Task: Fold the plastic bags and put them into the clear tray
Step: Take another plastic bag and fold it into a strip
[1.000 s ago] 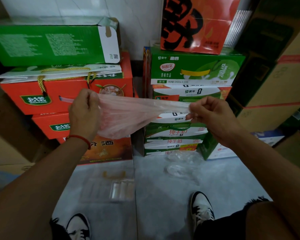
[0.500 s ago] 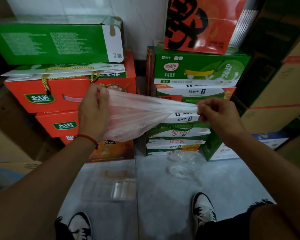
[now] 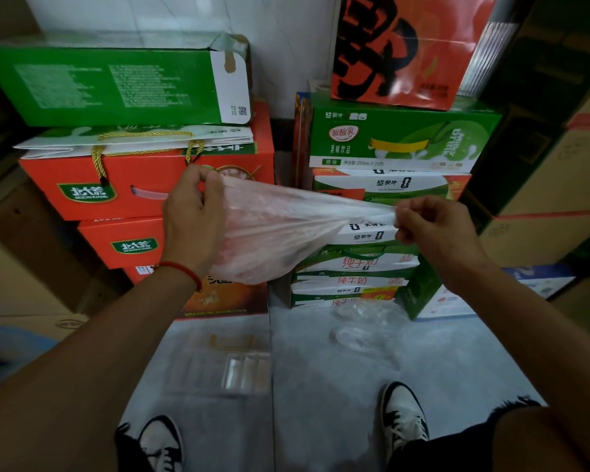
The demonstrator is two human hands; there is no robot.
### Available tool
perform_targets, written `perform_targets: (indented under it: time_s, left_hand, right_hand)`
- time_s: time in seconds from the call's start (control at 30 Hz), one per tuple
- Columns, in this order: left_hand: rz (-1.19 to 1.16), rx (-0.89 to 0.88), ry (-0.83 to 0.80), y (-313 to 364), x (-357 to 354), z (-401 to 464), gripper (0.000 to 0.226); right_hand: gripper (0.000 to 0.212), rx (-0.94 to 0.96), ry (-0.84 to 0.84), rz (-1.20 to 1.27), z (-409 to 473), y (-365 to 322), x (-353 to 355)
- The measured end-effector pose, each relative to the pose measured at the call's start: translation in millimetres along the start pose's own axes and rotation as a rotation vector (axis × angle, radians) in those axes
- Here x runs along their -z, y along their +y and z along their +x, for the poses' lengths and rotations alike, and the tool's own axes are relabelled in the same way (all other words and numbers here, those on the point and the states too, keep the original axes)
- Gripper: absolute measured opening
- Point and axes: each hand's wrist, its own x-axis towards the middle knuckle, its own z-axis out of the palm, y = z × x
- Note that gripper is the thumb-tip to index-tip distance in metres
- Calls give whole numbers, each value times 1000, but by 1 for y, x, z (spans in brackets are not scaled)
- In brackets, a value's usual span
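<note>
A pale pink translucent plastic bag (image 3: 280, 233) is stretched in the air between my hands, in front of stacked boxes. My left hand (image 3: 193, 218) grips its wide end, with the bag draped over the palm side. Its narrow, gathered end is pinched by my right hand (image 3: 433, 229). On the grey floor below lies the clear tray (image 3: 218, 366), with some clear folded plastic inside at its right. A crumpled clear plastic bag (image 3: 365, 321) lies on the floor to the tray's right, by the green boxes.
Red and green gift boxes (image 3: 143, 185) are stacked at the left, green and white milk cartons (image 3: 389, 148) at the right, brown cardboard boxes (image 3: 542, 206) at both sides. My two shoes (image 3: 402, 420) stand on the floor near the tray.
Both hands have shifted slightly right and the left hand rose a little. The bag stays stretched between them, and the grips are the same.
</note>
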Motion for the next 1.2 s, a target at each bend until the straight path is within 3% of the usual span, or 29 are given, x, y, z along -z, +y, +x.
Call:
perform_targets:
  time_s: [0.07, 0.13, 0.2, 0.27, 0.37, 0.47, 0.53, 0.6, 0.67, 0.77, 0.87, 0.97, 1.03, 1.1, 1.2]
  left_hand:
    - [-24, -4, -60, 2, -2, -3, 29]
    - [-69, 1, -118, 10, -7, -9, 28]
    - [-114, -20, -209, 18, -12, -16, 24]
    - [-157, -44, -321, 25, -17, -24, 21]
    - [-225, 11, -425, 35, -24, -34, 18]
    - [-279, 137, -544, 37, -24, -38, 19]
    - [-285, 213, -607, 33, -20, -39, 29]
    - [-308, 275, -565, 30, -17, -40, 33]
    - [-341, 371, -430, 30, -16, -39, 33]
    - [-295, 499, -229, 28, -18, -38, 32]
    - [-323, 608, -86, 25, -22, -37, 31]
    - [-369, 699, -92, 27, -22, -37, 21]
    - [-417, 731, -160, 31, -18, -38, 20]
    - [-263, 653, -149, 30, -12, -36, 26]
    - [229, 196, -160, 28, -2, -30, 28]
  right_hand:
    - [7, 38, 53, -128, 0, 0, -2]
    - [27, 167, 71, -300, -3, -4, -5]
    - [43, 311, -42, -369, -10, -13, -13]
    - [55, 370, -262, -359, -20, -19, -28]
    - [43, 280, -482, -154, -28, -18, -52]
    - [26, 249, -428, -20, -18, -16, -57]
    - [28, 304, -352, -206, -12, -15, -53]
    - [35, 411, -255, -418, -12, -13, -50]
    - [39, 548, -220, -417, -20, -19, -51]
    - [48, 741, -385, -391, -37, -34, -57]
    - [63, 855, -471, -572, -52, -37, -73]
    - [45, 850, -407, -667, -52, -34, -87]
    - [32, 745, -389, -501, -47, -33, -89]
    - [22, 592, -382, -283, -41, -32, -84]
    - [15, 370, -397, -109, -35, -31, -73]
